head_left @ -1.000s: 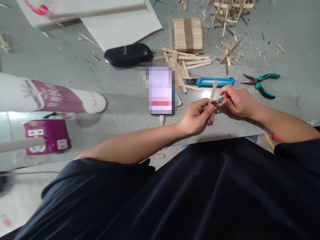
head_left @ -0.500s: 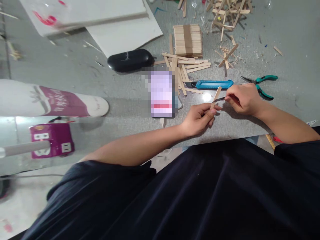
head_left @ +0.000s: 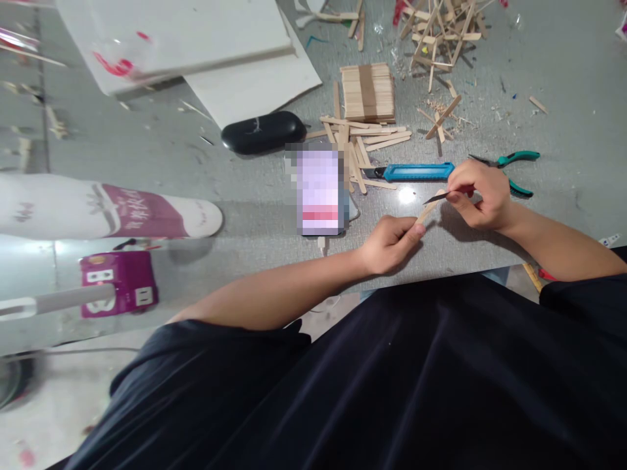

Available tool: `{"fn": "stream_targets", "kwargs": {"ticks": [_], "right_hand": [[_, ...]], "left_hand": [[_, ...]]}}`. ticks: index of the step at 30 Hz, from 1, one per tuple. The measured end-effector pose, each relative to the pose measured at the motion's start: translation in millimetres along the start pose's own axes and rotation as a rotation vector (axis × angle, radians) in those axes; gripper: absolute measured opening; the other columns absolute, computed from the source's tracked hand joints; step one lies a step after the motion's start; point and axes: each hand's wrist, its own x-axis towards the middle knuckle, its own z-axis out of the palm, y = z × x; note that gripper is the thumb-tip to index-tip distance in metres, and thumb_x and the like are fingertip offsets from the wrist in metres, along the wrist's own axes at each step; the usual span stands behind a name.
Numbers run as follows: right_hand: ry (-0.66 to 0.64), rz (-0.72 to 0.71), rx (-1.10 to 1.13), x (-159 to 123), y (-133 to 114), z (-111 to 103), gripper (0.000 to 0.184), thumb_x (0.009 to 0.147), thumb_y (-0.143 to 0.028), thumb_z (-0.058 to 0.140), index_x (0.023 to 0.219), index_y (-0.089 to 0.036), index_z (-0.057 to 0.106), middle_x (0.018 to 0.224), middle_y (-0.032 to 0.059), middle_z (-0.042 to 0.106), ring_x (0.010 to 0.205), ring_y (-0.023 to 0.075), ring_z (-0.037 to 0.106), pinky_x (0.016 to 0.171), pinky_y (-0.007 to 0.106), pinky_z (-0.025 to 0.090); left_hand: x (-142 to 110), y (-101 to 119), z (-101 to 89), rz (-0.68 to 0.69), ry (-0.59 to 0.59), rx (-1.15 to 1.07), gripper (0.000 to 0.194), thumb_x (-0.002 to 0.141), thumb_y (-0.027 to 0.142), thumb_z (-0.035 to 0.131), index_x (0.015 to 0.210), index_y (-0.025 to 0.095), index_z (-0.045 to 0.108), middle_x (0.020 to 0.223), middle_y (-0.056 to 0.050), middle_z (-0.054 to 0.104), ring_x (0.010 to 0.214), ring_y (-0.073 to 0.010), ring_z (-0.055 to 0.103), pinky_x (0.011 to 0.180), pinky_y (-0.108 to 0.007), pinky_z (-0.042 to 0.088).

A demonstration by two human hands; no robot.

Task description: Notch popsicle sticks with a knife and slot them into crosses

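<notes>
My left hand (head_left: 393, 244) pinches the lower end of a wooden craft stick (head_left: 428, 210), which points up and to the right. Between the thumb and fingers of my right hand (head_left: 480, 194) is a thin dark blade (head_left: 435, 198), its pointed tip at the upper part of the stick. Whether it cuts into the wood, I cannot tell. Just beyond the hands lies a blue utility knife (head_left: 418, 172). Green-handled pliers (head_left: 518, 157) rest behind my right hand, which hides part of them.
A phone (head_left: 319, 189) on a charging cable lies left of my hands. Behind it are loose craft sticks (head_left: 385, 135), a banded stack of sticks (head_left: 379, 91) and a black case (head_left: 263, 132). Further back stands a stick pile (head_left: 443, 36). A purple-and-white cup (head_left: 142, 209) is at left.
The blade in my right hand has come over the stick and now crosses its upper part. My left hand has tilted the stick further to the right. The whole view has shifted slightly.
</notes>
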Motion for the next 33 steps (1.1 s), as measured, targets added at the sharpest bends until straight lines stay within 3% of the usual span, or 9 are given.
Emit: {"fn": "stream_targets", "kwargs": {"ticks": [10,14,17,26,29,33], "right_hand": [[0.051,-0.180,-0.051,1,8,1,0.008,0.114,-0.036,0.067,0.110,-0.030,0.066,0.086,0.0006,0.074,0.070,0.0198,0.064,0.062,0.039,0.046],[0.048,-0.044,-0.068,0,13,1,0.024,0.115,-0.049,0.061,0.103,-0.029,0.066,0.088,0.0039,0.074,0.072,0.0217,0.064,0.064,0.041,0.047],[0.059,0.060,-0.090,1,17,0,0.026,0.117,-0.049,0.055,0.105,-0.028,0.064,0.090,0.0043,0.073,0.072,0.0210,0.061,0.067,0.040,0.047],[-0.372,0.179,-0.391,5,16,9,0.024,0.114,-0.034,0.053,0.104,-0.022,0.072,0.104,0.0133,0.080,0.099,0.0303,0.067,0.084,0.043,0.043],[-0.384,0.159,-0.454,5,14,11,0.026,0.113,-0.034,0.055,0.102,-0.021,0.075,0.105,0.0147,0.079,0.106,0.0336,0.065,0.092,0.048,0.044],[-0.299,0.142,-0.433,7,15,13,0.028,0.112,-0.042,0.060,0.105,-0.023,0.079,0.119,0.0164,0.077,0.117,0.0377,0.064,0.101,0.055,0.047]], "left_hand": [[-1,-2,-0.9,0.008,-0.012,-0.032,0.071,0.121,0.068,0.051,0.068,0.021,0.057,0.055,0.002,0.056,0.048,-0.0092,0.047,0.048,-0.026,0.037],[-2,-2,-0.8,0.036,0.010,-0.074,0.070,0.122,0.067,0.050,0.068,0.022,0.056,0.056,0.000,0.058,0.050,-0.0101,0.053,0.050,-0.025,0.043],[-3,-2,-0.9,0.064,0.030,-0.095,0.070,0.122,0.066,0.049,0.068,0.023,0.055,0.056,0.001,0.058,0.050,-0.0102,0.052,0.049,-0.025,0.043],[-8,-9,-1.3,0.077,0.013,-0.049,0.065,0.122,0.059,0.055,0.068,0.022,0.052,0.057,0.003,0.051,0.050,-0.0092,0.044,0.049,-0.027,0.034],[-6,-8,-2.4,0.074,0.015,-0.037,0.066,0.122,0.061,0.052,0.069,0.023,0.052,0.056,0.004,0.048,0.051,-0.0097,0.042,0.049,-0.027,0.034],[-5,-8,-3.0,0.082,-0.005,-0.021,0.068,0.122,0.066,0.050,0.069,0.023,0.052,0.055,0.003,0.050,0.050,-0.0098,0.042,0.048,-0.027,0.034]]}}
